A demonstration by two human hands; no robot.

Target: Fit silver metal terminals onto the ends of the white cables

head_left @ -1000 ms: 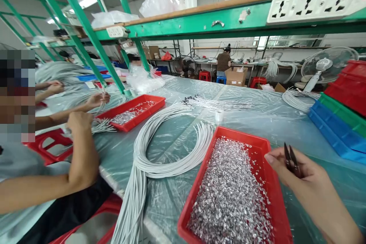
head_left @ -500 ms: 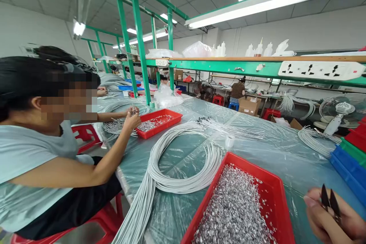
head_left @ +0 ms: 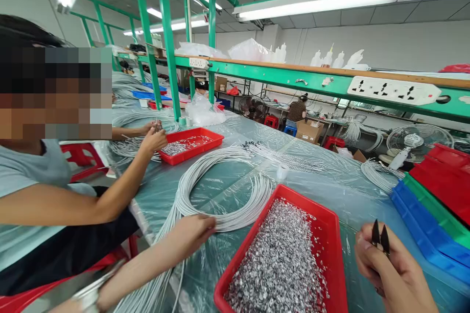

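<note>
Plastic-covered table point(head_left: 227, 190), left hand point(head_left: 193, 234) on white cables point(head_left: 220, 190)

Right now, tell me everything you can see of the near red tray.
The red tray is a shallow rectangular bin, plastic by its look, with a raised rim. It lies flat on the film-covered table, angled away from the camera, its near end cut off by the frame. It is heaped with small silvery metal bits. The grey cable loop lies just left of it. Neither hand touches it.

Looped bundle of thin grey-white cables point(head_left: 220, 190) lies flat just left of the red plastic tray point(head_left: 330, 234); small black snips point(head_left: 380, 239) upright, just right of it.
</note>
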